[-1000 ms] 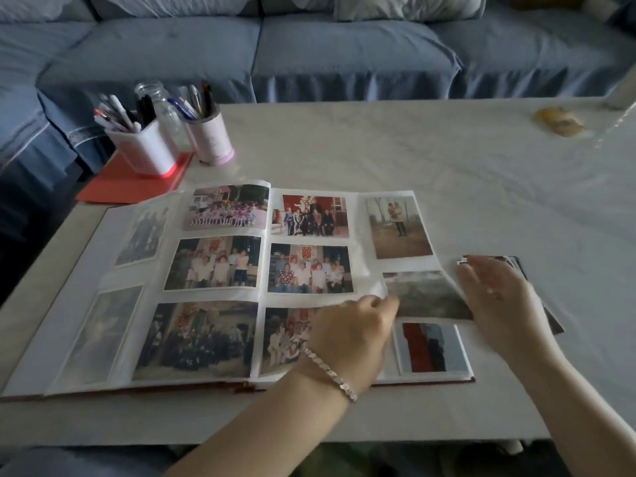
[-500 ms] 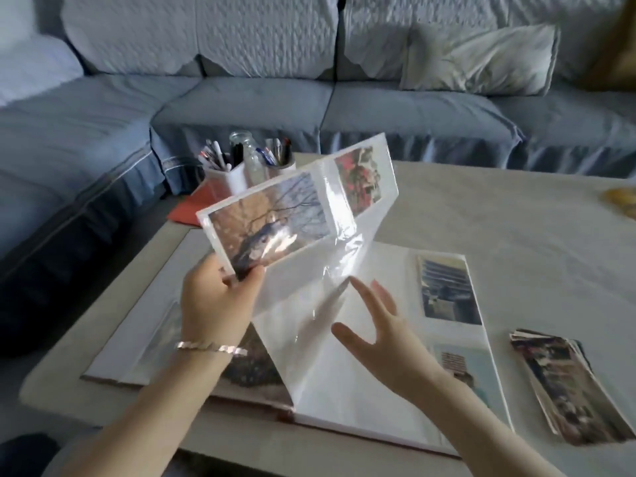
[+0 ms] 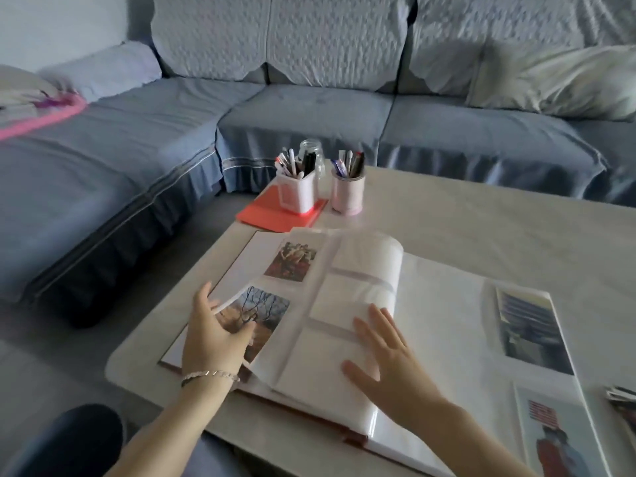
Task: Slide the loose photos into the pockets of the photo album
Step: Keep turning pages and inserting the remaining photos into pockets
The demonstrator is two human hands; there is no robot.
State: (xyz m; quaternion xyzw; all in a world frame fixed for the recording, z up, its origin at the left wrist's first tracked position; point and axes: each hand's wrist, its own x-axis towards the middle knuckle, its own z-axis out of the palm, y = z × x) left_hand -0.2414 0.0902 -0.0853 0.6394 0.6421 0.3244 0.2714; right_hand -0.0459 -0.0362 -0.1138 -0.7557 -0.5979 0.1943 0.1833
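Observation:
The photo album [image 3: 444, 304] lies open on the pale table [image 3: 481, 228]. My left hand [image 3: 215, 333] grips the outer edge of the turned page [image 3: 296, 304], thumb on a tree photo in its pocket. With fingers spread flat, my right hand [image 3: 389, 359] presses that page's empty pockets down near the spine. The right-hand page holds two filled pockets at its outer side. The stack of loose photos [image 3: 623, 404] is cut off at the right edge of the view.
Two pen cups [image 3: 299, 192] and a glass jar stand at the table's far left corner beside a red folder [image 3: 278, 215]. A blue sofa [image 3: 309, 115] wraps round the far and left sides. My knee shows at the bottom left.
The page that my left hand held up in the air has come down to the left. My right hand has moved from below the page onto it. The view has swung left.

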